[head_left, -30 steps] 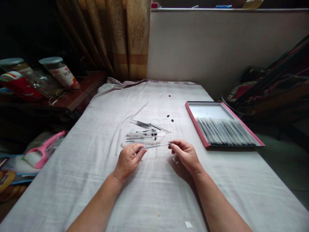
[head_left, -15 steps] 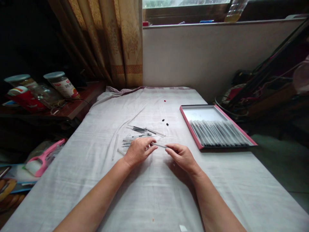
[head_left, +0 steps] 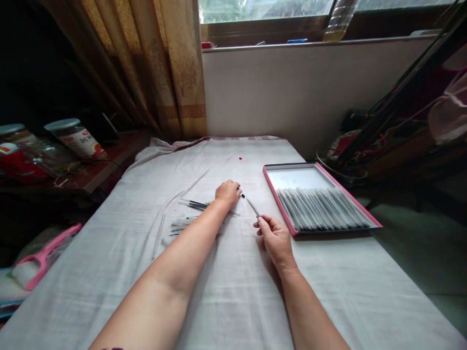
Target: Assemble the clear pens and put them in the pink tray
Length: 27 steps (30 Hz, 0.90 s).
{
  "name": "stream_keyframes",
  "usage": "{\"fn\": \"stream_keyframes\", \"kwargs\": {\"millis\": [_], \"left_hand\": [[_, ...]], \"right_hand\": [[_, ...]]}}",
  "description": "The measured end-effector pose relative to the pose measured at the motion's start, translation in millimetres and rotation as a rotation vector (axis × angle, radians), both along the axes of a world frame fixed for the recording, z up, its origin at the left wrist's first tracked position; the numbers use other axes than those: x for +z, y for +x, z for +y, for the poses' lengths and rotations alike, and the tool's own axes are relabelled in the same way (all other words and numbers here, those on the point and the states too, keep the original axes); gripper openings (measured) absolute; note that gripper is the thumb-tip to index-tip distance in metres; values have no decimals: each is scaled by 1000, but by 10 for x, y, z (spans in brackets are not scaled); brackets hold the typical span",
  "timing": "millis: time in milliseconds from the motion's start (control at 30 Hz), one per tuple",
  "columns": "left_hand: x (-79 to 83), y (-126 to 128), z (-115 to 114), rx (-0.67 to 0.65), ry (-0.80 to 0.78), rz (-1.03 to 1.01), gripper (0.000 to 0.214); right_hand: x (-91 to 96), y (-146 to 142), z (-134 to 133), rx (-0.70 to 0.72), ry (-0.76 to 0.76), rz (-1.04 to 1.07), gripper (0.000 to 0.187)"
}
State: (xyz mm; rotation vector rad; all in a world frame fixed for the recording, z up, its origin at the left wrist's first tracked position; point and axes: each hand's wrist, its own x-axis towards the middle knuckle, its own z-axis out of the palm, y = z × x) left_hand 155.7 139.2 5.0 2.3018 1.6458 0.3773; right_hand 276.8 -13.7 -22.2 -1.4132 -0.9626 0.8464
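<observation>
My right hand (head_left: pixel 275 238) pinches the near end of a slim pen (head_left: pixel 251 206), clear with a dark core, which slants away to the left. Farther out, my left hand (head_left: pixel 226 193) rests on the cloth with its fingers closed at a small black pen plug (head_left: pixel 238 188). A second black plug (head_left: pixel 243 195) lies just right of those fingertips, by the far tip of the pen. Beneath and left of my left forearm are dark refills (head_left: pixel 197 205) and clear pen barrels (head_left: pixel 180 223), partly hidden by the arm.
A pink-edged box (head_left: pixel 279 209) at the right holds a row of clear pens (head_left: pixel 324 209). A tiny red piece (head_left: pixel 240 158) lies toward the back of the cloth. One barrel (head_left: pixel 158 236) lies apart at left. Pink scissors (head_left: pixel 47 255) and jars (head_left: pixel 78 138) stand beyond the left edge.
My left hand has let go of the pen and moved forward to the black plugs. My right hand keeps the pen, now turned to point away. The view has shifted slightly.
</observation>
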Motion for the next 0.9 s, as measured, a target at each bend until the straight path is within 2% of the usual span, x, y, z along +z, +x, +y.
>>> {"fn": "stream_keyframes", "kwargs": {"millis": [167,333,533,600,633,700,800,900], "left_hand": [[-45,44,29,43,-4,-23,18],[46,-140,-132,73,46,-161,21],[63,-560,-742,173,65,-462,25],[37,-708,-995,277,-133,-961,28],[29,-778,-1120,279,-221,-1139,32],[24,-903,-1348,290,-325,-1350,41],[22,-1035,-1587,316,-393,-1450,44],[1,-1095,-1683,309,-392,-1453,42]], "right_hand": [[-21,-4,26,-8,-16,35,41],[-43,1,24,-16,-10,9,44],[47,-103,-35,32,26,-10,37],[100,-181,-94,91,41,-3,34],[128,-224,-130,130,49,2,32],[179,-304,-205,218,69,1,28],[226,-394,-295,337,94,-41,23],[221,-446,-334,393,99,-90,23]]}}
